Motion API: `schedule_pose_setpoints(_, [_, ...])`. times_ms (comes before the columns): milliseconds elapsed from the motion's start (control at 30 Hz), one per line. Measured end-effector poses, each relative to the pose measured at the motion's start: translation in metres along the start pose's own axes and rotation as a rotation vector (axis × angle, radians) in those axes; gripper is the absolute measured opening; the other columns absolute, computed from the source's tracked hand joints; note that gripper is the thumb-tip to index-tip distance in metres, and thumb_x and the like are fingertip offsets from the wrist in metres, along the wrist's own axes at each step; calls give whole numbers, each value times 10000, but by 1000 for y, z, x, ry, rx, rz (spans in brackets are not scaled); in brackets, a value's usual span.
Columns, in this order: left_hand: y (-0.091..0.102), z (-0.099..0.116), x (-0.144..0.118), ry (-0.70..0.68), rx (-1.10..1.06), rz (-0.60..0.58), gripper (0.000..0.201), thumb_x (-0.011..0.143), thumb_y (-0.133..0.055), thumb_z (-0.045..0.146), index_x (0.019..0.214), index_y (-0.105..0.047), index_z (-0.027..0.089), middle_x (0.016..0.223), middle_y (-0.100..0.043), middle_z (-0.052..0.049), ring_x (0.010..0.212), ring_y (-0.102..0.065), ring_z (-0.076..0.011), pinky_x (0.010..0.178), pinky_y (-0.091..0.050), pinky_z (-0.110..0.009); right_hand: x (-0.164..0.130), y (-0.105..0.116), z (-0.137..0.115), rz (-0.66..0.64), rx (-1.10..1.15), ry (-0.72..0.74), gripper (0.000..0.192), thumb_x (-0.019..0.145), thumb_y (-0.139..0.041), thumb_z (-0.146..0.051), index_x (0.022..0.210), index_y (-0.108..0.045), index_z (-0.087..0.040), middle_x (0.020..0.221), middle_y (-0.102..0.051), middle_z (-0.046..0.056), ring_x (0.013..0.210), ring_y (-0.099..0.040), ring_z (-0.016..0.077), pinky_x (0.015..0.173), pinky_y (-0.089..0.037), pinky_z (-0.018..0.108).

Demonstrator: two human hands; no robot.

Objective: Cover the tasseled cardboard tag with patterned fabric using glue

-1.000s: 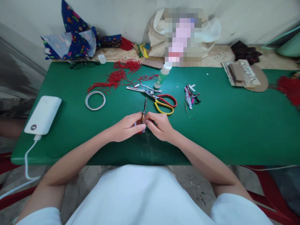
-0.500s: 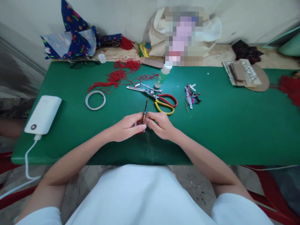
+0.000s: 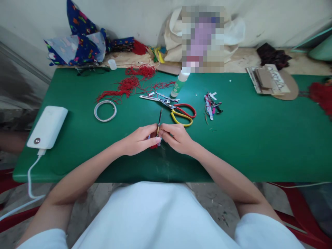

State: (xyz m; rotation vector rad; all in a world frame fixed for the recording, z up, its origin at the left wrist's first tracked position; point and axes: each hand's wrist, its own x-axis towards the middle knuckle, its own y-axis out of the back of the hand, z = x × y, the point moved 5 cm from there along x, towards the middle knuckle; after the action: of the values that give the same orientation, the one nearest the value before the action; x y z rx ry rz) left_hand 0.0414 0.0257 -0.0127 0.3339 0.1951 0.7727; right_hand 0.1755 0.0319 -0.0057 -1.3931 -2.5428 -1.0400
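Note:
Close together over the front middle of the green table [image 3: 259, 145] are my left hand [image 3: 137, 141] and my right hand [image 3: 178, 138]. My left thumb and fingers pinch a small piece of folded cloth [image 3: 154, 145], with red and pale parts showing. From between the hands a thin dark strip [image 3: 160, 116] sticks up; it seems to be the edge of the same piece. The right fingers are closed at its right side and hide much of it. Just beyond the hands lie scissors [image 3: 172, 107] with one red and one yellow handle.
Behind the scissors stands a glue bottle [image 3: 178, 85]. Red cords [image 3: 129, 84] and a ring-shaped roll [image 3: 95, 110] lie left, with a white power bank [image 3: 48, 126] farther out. Cloth scraps [image 3: 212, 107] and cardboard pieces [image 3: 271, 83] are on the right.
The hands stay nearly in place. The strip between them has shifted very slightly left, and a bit more of the red cloth shows under the left thumb.

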Motion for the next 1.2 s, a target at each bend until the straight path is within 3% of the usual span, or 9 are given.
schedule_pose_setpoints(1033, [1, 3, -1, -52, 6, -29, 306, 950, -460, 458, 869, -522, 169, 852, -598, -47, 888, -541, -194, 802, -431, -308, -2, -2, 1, 9, 26, -16, 202, 930, -416, -176, 753, -512, -183, 624, -572, -27, 535, -492, 78, 556, -356, 203])
schedule_pose_setpoints(1200, [3, -1, -1, -1, -57, 43, 246, 956, -443, 399, 905, -515, 169, 861, -571, -26, 892, -537, -178, 830, -427, -309, -2, -1, -2, 29, 11, -2, 128, 902, -476, -174, 780, -514, -185, 601, -533, -48, 504, -437, 65, 533, -334, 195])
